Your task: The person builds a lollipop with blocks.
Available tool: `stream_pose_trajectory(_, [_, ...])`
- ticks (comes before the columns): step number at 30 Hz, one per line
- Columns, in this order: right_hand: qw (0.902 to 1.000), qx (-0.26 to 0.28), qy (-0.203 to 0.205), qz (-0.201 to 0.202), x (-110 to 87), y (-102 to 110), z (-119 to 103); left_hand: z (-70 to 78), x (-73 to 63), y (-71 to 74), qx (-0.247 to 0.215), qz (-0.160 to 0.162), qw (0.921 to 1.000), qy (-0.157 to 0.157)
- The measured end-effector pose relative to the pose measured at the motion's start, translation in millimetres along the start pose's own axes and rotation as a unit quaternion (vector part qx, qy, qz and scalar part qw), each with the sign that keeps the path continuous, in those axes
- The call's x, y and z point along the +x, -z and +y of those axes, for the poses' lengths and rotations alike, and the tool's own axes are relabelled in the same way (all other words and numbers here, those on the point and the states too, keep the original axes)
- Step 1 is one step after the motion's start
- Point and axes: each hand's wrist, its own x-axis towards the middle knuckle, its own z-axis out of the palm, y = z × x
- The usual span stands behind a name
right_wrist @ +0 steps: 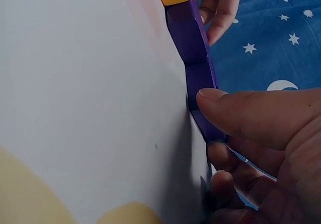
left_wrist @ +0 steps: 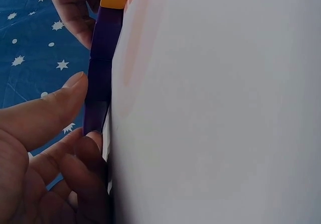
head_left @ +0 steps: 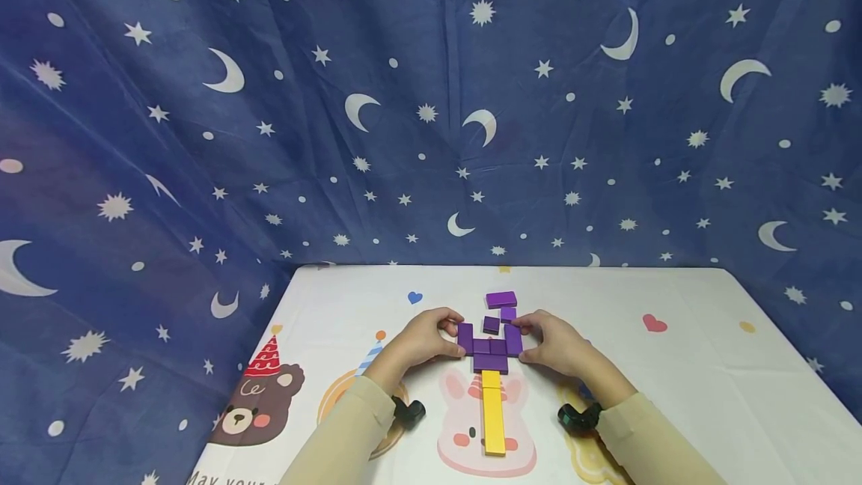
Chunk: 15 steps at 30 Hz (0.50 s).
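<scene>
My left hand (head_left: 427,339) pinches an upright-lying purple block (head_left: 465,340) at the left of a flat block figure, thumb at its near end and fingers at its far end. On the other side, my right hand (head_left: 554,343) holds a matching purple block (head_left: 513,340) the same way. Between these two lie small purple square blocks (head_left: 481,346), with a wide purple block (head_left: 490,364) touching them from the near side. A short yellow block (head_left: 491,379) and a long yellow block (head_left: 494,425) run from there towards me. Both wrist views show thumbs against the purple block edges (left_wrist: 99,81) (right_wrist: 199,83).
Beyond the figure lie a small dark purple block (head_left: 491,325), another small purple block (head_left: 508,314) and a longer purple block (head_left: 501,299). A white cloth (head_left: 673,365) with printed cartoon animals covers the table. Behind hangs a blue curtain (head_left: 404,133) with moons and stars.
</scene>
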Motion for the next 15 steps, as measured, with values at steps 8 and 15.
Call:
stream_pose_trajectory(8, [1.0000, -0.002, -0.002, 0.004, 0.3, -1.5, 2.1, -0.4, 0.0, 0.6, -0.021, -0.007, 0.9997, 0.007])
stream_pose_trajectory(15, [1.0000, -0.003, -0.002, 0.004, 0.6, -2.4, 2.9, -1.5, 0.5, 0.9, -0.022, -0.008, 0.9996, 0.013])
